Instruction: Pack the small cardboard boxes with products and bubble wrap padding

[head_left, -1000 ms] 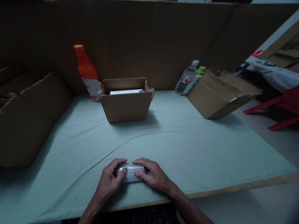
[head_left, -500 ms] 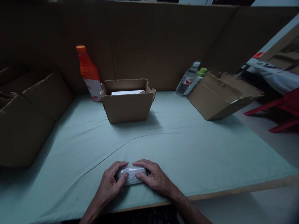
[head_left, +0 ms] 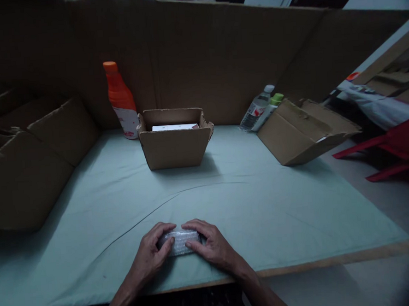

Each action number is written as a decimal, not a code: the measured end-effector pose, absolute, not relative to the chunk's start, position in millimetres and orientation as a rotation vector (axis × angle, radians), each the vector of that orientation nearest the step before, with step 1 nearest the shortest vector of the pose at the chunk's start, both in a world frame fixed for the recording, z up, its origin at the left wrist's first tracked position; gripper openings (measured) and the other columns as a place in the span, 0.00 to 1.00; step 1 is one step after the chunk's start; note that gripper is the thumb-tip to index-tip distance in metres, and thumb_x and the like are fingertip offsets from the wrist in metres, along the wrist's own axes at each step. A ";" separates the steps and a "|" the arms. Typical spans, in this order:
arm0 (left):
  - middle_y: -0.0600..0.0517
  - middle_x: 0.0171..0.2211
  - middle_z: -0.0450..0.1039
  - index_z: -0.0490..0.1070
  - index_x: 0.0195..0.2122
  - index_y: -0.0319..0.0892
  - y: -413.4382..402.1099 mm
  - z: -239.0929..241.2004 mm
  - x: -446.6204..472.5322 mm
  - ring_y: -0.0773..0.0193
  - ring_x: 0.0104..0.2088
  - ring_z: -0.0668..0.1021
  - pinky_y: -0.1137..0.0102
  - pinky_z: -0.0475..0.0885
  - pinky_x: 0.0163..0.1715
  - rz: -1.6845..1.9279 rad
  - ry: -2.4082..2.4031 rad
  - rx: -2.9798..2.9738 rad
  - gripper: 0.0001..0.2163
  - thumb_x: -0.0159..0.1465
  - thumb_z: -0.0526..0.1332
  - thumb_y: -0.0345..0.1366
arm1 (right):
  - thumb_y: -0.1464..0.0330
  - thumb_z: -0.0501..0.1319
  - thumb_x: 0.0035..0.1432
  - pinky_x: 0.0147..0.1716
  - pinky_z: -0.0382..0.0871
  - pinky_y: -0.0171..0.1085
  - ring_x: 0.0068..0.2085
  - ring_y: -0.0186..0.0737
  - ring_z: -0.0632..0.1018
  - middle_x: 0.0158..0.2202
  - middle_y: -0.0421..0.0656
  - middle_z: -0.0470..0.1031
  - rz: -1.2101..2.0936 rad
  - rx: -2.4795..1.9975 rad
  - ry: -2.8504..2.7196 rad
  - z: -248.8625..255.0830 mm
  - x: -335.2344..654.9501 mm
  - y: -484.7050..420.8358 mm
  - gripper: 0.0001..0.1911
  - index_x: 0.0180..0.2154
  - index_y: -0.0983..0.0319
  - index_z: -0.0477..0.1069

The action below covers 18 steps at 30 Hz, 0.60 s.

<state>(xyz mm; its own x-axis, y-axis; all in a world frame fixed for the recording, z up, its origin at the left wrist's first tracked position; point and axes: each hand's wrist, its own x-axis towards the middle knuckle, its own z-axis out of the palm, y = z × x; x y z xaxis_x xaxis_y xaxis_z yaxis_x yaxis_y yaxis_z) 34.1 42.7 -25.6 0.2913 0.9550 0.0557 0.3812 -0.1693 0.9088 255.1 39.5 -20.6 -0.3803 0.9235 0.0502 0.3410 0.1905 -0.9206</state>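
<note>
Clasping a bubble-wrapped packet (head_left: 183, 243) at both ends, left hand (head_left: 150, 247) and right hand (head_left: 214, 245) each form a half-curled grip around it, at the counter (head_left: 280, 213)

No text can be read (the orange bottle's label (head_left: 127, 121) is blurred).

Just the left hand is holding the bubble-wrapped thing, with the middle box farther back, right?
Not just the left hand: the right hand is holding the bubble-wrapped thing too, as the head view shows. The middle box is farther back.
</note>
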 end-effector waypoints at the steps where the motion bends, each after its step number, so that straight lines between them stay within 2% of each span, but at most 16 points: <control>1: 0.47 0.39 0.79 0.77 0.45 0.43 42.8 -25.5 34.1 0.59 0.40 0.80 0.66 0.75 0.41 0.854 1.220 1.714 0.12 0.65 0.59 0.38 | 0.71 0.65 0.57 0.51 0.70 0.43 0.48 0.44 0.77 0.47 0.45 0.79 1.170 -1.188 -1.830 -21.3 254.9 39.5 0.19 0.51 0.58 0.75; 7: 0.47 0.39 0.79 0.77 0.45 0.43 42.9 -24.0 36.0 0.58 0.40 0.80 0.65 0.75 0.42 0.866 1.229 1.697 0.12 0.65 0.58 0.39 | 0.70 0.67 0.56 0.52 0.69 0.44 0.49 0.44 0.77 0.49 0.45 0.79 1.131 -1.225 -1.838 -22.2 254.3 37.9 0.21 0.53 0.57 0.74; 18: 0.47 0.41 0.79 0.76 0.46 0.43 43.6 -25.5 34.7 0.59 0.42 0.80 0.66 0.74 0.42 0.832 1.196 1.699 0.12 0.66 0.58 0.39 | 0.69 0.65 0.58 0.51 0.70 0.44 0.48 0.44 0.78 0.47 0.45 0.80 1.115 -1.180 -1.841 -23.2 253.6 37.9 0.17 0.50 0.58 0.75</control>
<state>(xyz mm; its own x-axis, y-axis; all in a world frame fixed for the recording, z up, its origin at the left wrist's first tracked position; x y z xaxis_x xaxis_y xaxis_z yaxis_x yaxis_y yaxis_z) 34.7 43.6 -25.5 0.3143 0.9486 0.0369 0.3643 -0.1564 0.9181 253.6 37.9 -23.2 -0.3631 0.9276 0.0884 0.3511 0.2240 -0.9092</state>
